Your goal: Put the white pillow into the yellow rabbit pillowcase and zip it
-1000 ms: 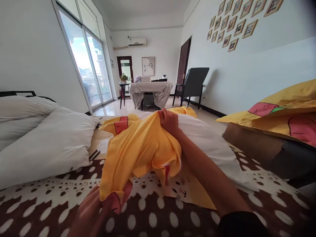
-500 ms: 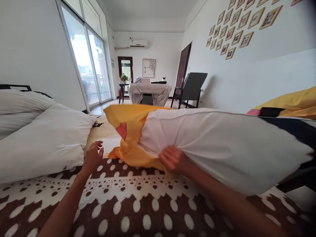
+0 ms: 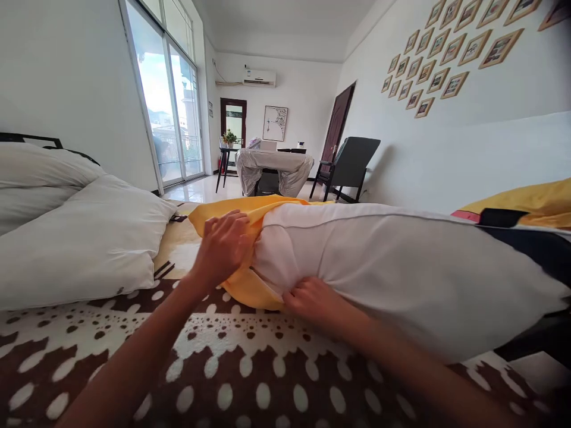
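Note:
A plump white pillow lies across the bed in front of me, with a thin seam along its upper side. Around its left end is a yellow pillowcase, bunched and partly folded over. My left hand is on the pillowcase's left part, fingers curled into the yellow cloth; its fingertips are partly hidden. Lower and to the right, my right hand is closed on the near side of the white pillow, close to the pillowcase edge. Creases in the white fabric run out from that grip.
Another white pillow lies at the left. Brown and cream spotted bedding spreads under everything. More yellow fabric shows at the far right. Beyond the bed stand a covered table and a dark chair.
My left hand has moved right from above the bedding onto the yellow pillowcase and closed on it. My right hand keeps its grip on the white pillow. The view has shifted slightly.

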Motion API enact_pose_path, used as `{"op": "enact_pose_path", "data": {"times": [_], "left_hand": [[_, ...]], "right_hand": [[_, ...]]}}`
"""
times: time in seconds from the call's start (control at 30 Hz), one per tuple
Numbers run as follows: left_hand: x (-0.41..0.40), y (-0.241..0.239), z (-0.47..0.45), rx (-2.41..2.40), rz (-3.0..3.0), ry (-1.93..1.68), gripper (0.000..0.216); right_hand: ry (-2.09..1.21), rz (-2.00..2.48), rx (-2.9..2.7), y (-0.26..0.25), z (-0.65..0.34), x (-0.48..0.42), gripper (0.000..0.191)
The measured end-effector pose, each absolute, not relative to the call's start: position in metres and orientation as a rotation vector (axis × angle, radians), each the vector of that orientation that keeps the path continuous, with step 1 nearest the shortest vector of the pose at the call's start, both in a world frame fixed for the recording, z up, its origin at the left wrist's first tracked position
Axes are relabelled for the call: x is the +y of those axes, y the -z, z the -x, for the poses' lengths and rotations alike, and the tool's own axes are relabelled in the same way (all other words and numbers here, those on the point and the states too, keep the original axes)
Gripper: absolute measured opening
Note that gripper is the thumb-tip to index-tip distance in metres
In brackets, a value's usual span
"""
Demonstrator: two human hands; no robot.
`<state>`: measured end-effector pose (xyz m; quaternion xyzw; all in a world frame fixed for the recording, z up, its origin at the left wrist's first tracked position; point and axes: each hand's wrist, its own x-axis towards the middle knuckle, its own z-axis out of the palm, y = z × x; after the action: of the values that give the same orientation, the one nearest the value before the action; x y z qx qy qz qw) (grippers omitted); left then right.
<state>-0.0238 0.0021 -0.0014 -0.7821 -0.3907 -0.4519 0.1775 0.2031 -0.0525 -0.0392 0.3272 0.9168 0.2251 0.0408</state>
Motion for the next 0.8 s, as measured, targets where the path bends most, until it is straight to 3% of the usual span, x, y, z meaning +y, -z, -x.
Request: {"op": "enact_pose_path", "data": {"times": [0.17, 0.27, 0.37, 0.5, 0.67, 0.8], "left_hand": [[0.015, 0.007, -0.010, -1.368, 2.171, 1.110, 0.038], [0.017, 0.010, -0.009, -1.414, 2.106, 1.001, 0.029], [0.017, 0.012, -0.004, -1.403, 2.032, 0.907, 0.029], [0.025, 0.019, 0.001, -1.399, 1.990, 0.842, 0.035], [0.017, 0.030, -0.001, -1.061, 1.747, 0.953, 0.033], [0.001, 0.025, -0.012, -0.716, 1.936, 0.792, 0.024]], "right_hand": [[-0.506, -0.940, 2.774, -0.009, -0.183, -0.072, 0.016], [-0.925, -1.033, 2.941, -0.047, -0.182, -0.063, 0.022], [-1.233, -1.295, 2.862, -0.068, -0.189, -0.041, 0.043], [-1.042, -1.353, 2.713, -0.061, -0.198, -0.019, 0.058], [-1.096, -1.230, 2.691, -0.043, -0.204, -0.019, 0.056], [-1.071, -1.210, 2.694, -0.041, -0.205, -0.020, 0.051]]}}
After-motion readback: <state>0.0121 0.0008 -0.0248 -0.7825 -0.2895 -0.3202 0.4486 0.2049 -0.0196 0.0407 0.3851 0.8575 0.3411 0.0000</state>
